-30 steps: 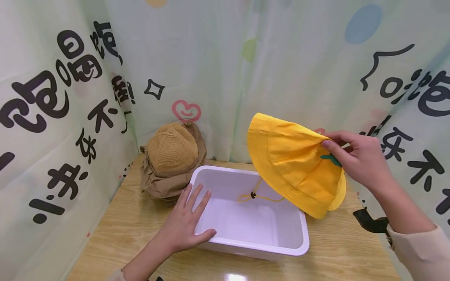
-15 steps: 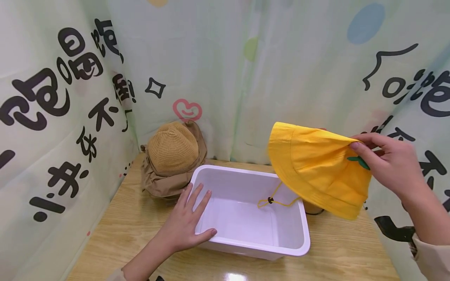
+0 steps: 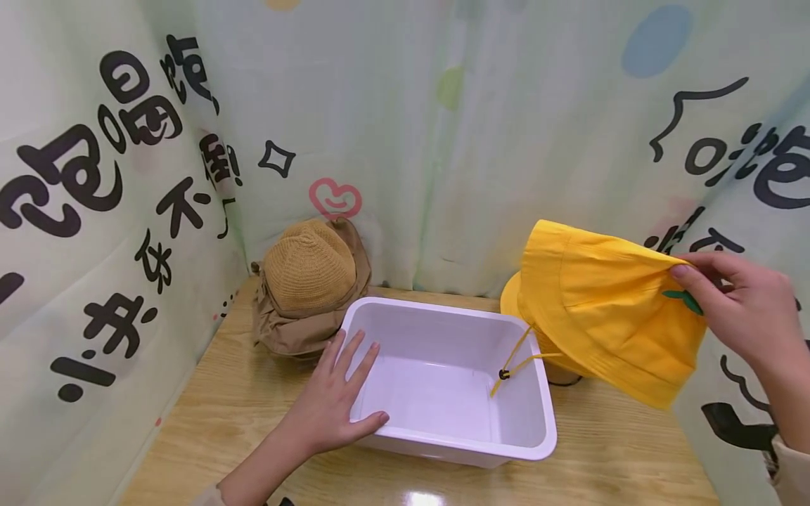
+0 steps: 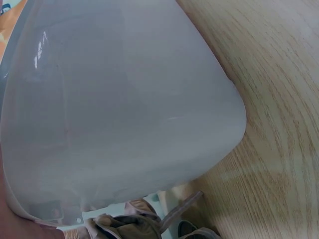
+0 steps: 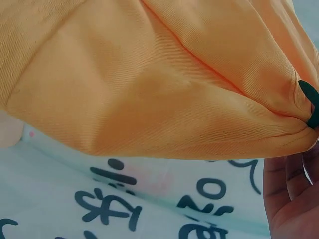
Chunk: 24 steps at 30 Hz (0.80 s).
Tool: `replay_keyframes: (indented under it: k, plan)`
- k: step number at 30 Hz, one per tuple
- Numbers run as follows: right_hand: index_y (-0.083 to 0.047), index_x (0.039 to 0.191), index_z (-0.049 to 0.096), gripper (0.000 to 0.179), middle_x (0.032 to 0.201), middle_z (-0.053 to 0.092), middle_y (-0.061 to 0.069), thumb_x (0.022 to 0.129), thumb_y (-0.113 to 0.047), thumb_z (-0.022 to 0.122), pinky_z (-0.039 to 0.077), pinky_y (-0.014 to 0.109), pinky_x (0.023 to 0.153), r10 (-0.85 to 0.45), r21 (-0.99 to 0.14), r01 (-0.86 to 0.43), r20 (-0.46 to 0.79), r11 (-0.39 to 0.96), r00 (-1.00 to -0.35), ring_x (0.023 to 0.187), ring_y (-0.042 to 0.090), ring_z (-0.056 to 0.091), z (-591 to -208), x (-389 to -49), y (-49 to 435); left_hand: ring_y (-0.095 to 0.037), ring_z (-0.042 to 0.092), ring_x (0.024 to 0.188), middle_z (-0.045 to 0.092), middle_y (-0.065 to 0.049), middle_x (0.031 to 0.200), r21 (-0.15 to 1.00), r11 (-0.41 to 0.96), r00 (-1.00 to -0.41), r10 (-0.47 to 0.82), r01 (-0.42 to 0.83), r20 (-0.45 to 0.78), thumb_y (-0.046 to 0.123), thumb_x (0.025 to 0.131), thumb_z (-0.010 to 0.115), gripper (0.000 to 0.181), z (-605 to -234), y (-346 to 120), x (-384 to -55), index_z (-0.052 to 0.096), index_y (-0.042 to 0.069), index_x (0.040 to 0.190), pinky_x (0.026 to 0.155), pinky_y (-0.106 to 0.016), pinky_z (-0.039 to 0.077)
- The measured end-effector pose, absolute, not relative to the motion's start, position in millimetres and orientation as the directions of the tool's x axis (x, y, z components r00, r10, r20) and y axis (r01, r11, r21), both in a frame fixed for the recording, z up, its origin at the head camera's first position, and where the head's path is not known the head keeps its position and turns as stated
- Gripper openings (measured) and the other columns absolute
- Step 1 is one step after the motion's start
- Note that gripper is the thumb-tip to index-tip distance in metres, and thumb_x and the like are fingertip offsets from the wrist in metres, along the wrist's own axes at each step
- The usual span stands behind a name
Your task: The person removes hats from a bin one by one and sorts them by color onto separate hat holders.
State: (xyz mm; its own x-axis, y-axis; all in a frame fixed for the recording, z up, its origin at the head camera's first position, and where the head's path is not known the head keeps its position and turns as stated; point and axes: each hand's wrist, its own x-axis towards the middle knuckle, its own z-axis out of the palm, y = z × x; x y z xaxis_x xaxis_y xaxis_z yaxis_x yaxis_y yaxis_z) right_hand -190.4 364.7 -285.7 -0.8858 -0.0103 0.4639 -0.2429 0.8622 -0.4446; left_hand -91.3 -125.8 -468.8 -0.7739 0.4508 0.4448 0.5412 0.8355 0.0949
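My right hand pinches a yellow bucket hat by its crown, near a small green leaf-shaped tab. The hat hangs tilted, its brim to the left, partly over the right end of a white plastic tub. Its yellow cord with a black toggle dangles inside the tub. In the right wrist view the hat's orange-looking cloth fills most of the picture. My left hand rests with spread, straight fingers on the tub's left front corner. The left wrist view shows the tub's outer wall.
Left of the tub, a tan knitted hat sits on a brown cloth hat. Behind the held hat, another yellow piece and a brown item are mostly hidden. Printed curtains surround the wooden table.
My right hand has carried the yellow hat to the right, and its cord has swung toward the tub's right end. More behind the hat shows now. My left hand stays on the tub.
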Motion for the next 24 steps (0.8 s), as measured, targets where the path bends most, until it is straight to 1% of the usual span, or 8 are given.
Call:
replay_keyframes:
  k: [4,5,10,13,17,18,22,24]
  plan:
    - [0.006,0.125,0.059,0.04,0.103,0.056,0.016,0.104,-0.027,0.052,0.035,0.002,0.054,0.046,-0.459,-0.16,0.405,0.874,-0.913,0.07,-0.009,0.035,-291,-192,375,-0.052,0.028,0.143,0.033,-0.026,0.155,0.093,0.833,-0.769,0.453,0.545,0.451,0.077,0.093,0.03,0.094,-470,-126,-91,0.038,0.006,0.153,0.109,-0.065,0.033]
    - [0.007,0.126,0.058,0.041,0.103,0.055,0.017,0.105,-0.028,0.051,0.035,0.002,0.054,0.058,-0.468,-0.149,0.399,0.871,-0.915,0.069,-0.009,0.035,-292,-193,379,-0.052,0.028,0.143,0.034,-0.026,0.155,0.092,0.833,-0.769,0.453,0.545,0.451,0.078,0.093,0.029,0.094,-470,-126,-92,0.038,0.006,0.153,0.109,-0.065,0.033]
    - [0.008,0.128,0.054,0.042,0.092,0.047,-0.017,0.105,-0.026,0.049,0.035,-0.001,0.059,0.111,-0.531,-0.141,0.415,0.836,-0.903,0.069,-0.008,0.037,-298,-194,397,-0.052,0.029,0.143,0.036,-0.027,0.154,0.082,0.835,-0.769,0.456,0.543,0.448,0.078,0.093,0.027,0.095,-471,-125,-92,0.039,0.006,0.153,0.11,-0.064,0.033]
    - [-0.001,0.121,0.06,0.03,0.087,0.039,-0.031,0.105,-0.024,0.05,0.034,-0.001,0.061,0.157,-0.573,-0.133,0.428,0.809,-0.89,0.072,-0.006,0.037,-300,-194,406,-0.052,0.029,0.143,0.036,-0.027,0.154,0.083,0.834,-0.77,0.459,0.545,0.443,0.078,0.092,0.028,0.095,-472,-125,-92,0.039,0.006,0.152,0.11,-0.064,0.033]
    - [-0.002,0.123,0.061,0.032,0.086,0.037,-0.032,0.105,-0.025,0.049,0.032,-0.001,0.061,0.239,-0.589,-0.065,0.423,0.806,-0.874,0.072,-0.005,0.036,-298,-195,413,-0.052,0.027,0.143,0.035,-0.027,0.154,0.092,0.832,-0.77,0.458,0.547,0.444,0.079,0.092,0.026,0.095,-471,-125,-92,0.039,0.006,0.152,0.11,-0.064,0.033]
    - [0.006,0.127,0.057,0.04,0.086,0.036,-0.031,0.105,-0.026,0.048,0.031,-0.001,0.061,0.263,-0.581,-0.036,0.422,0.813,-0.868,0.072,-0.006,0.034,-297,-195,413,-0.052,0.027,0.143,0.035,-0.027,0.154,0.094,0.831,-0.77,0.457,0.548,0.445,0.079,0.092,0.026,0.095,-471,-125,-92,0.039,0.006,0.153,0.11,-0.064,0.032]
    - [0.006,0.139,0.048,0.048,0.093,0.042,-0.013,0.106,-0.028,0.042,0.026,-0.001,0.06,0.325,-0.546,0.058,0.407,0.836,-0.853,0.075,-0.009,0.028,-295,-197,418,-0.052,0.026,0.144,0.035,-0.027,0.154,0.094,0.833,-0.771,0.454,0.545,0.447,0.078,0.093,0.024,0.095,-470,-126,-92,0.038,0.006,0.153,0.111,-0.064,0.031]
    - [0.006,0.141,0.047,0.047,0.094,0.04,-0.015,0.107,-0.027,0.04,0.024,0.0,0.062,0.339,-0.543,0.063,0.425,0.837,-0.84,0.076,-0.011,0.026,-297,-199,424,-0.051,0.026,0.144,0.034,-0.026,0.155,0.09,0.836,-0.775,0.455,0.542,0.439,0.078,0.093,0.025,0.095,-470,-126,-91,0.038,0.006,0.153,0.112,-0.063,0.03]
